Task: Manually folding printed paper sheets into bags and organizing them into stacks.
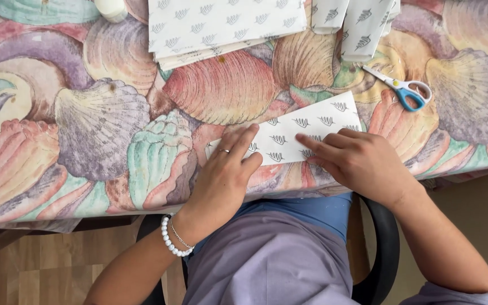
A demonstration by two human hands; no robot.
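White paper sheet printed with small grey leaf motifs is lying flat near the lower centre of the frame, at the front edge of the table covered in a pastel seashell-patterned cloth. Its long axis is running from lower left to upper right, tilting gently upward toward the right. Both hands are resting directly on its near edge: the left hand, wearing a ring and a white bead bracelet, is pressing flat with fingers extended over the left end, while the right hand is lying over the lower right part with its index finger pointing left along the sheet, the other fingers loosely curled; neither hand is pinching anything. The far upper-right corner of the sheet is staying uncovered, further from the left hand than from the right. A stack of similar printed sheets is sitting at the upper centre, folded printed paper pieces at the upper right, and blue-handled scissors just beyond the sheet's right end.
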